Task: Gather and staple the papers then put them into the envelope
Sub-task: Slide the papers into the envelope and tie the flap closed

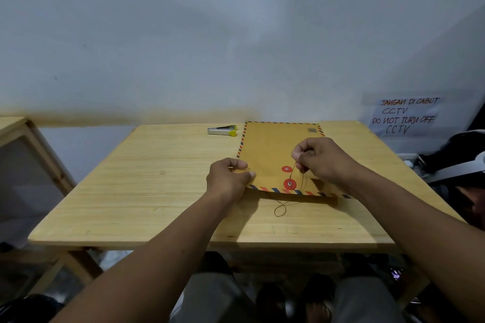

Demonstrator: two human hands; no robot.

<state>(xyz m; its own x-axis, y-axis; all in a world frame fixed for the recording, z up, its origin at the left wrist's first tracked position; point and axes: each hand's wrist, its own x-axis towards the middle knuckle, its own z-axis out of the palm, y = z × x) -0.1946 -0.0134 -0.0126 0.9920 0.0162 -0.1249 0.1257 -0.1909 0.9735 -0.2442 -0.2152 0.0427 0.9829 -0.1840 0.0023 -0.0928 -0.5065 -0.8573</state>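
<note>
A brown envelope (270,149) with a red-and-blue striped border lies on the wooden table (162,191), flap end toward me. Two red closure discs (289,184) sit near the flap. My left hand (228,178) grips the envelope's near left corner, thumb on top. My right hand (322,158) pinches the thin dark closure string (280,208) above the discs; the string's loose end loops onto the table below the envelope. No loose papers are in sight. A silver stapler (223,130) with a yellow tip lies at the table's far edge, left of the envelope.
A white wall rises behind the table, with a handwritten paper notice (405,117) at the right. Another wooden piece of furniture (23,144) stands at the left. Dark bags and a white headset-like object (462,165) lie at the right edge. My knees show below the table.
</note>
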